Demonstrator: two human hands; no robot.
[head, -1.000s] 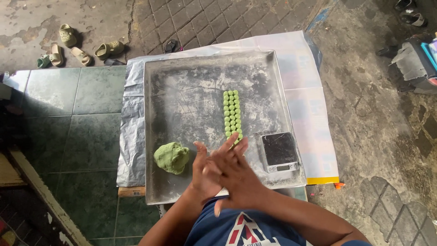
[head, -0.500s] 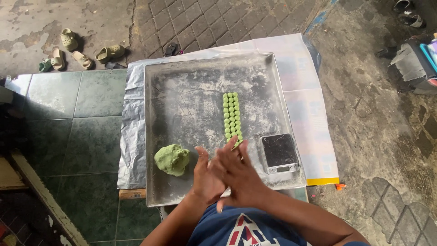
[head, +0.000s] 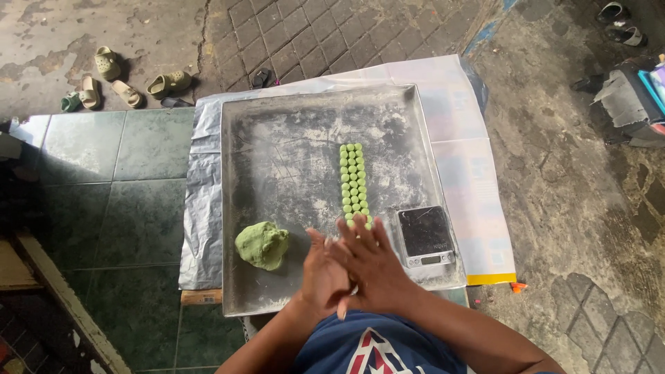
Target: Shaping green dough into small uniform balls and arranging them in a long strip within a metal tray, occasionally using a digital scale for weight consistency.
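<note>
- Palms pressed flat together over the near edge of the tray point(head: 277, 111), right hand point(head: 377, 266) on top of left hand point(head: 322, 273), fingers spread and angled toward the far side.
- Against a second ago: hands drawn slightly nearer the body and lower over the tray, top hand slid across the bottom one; judged as a rolling motion in progress, a small piece likely shaped between the palms.
- Nothing visible between the palms; cannot tell what the grip encloses, if anything.
- Dough lump point(head: 262, 244), pale green and rough-surfaced, on the tray just left of the hands, apart from them, unchanged in place.
- Green balls point(head: 354, 181), small and even, in three tight columns running away down the tray's middle; nearest end just beyond the fingertips.
- Scale point(head: 425, 237), dark-topped, on the tray's near right corner, beside the right hand.
- Tray metal, square, dusted white with flour, set on a sheet point(head: 202, 208) over a low bench.
- Sandals point(head: 125, 82) scattered on the floor at far left.
</note>
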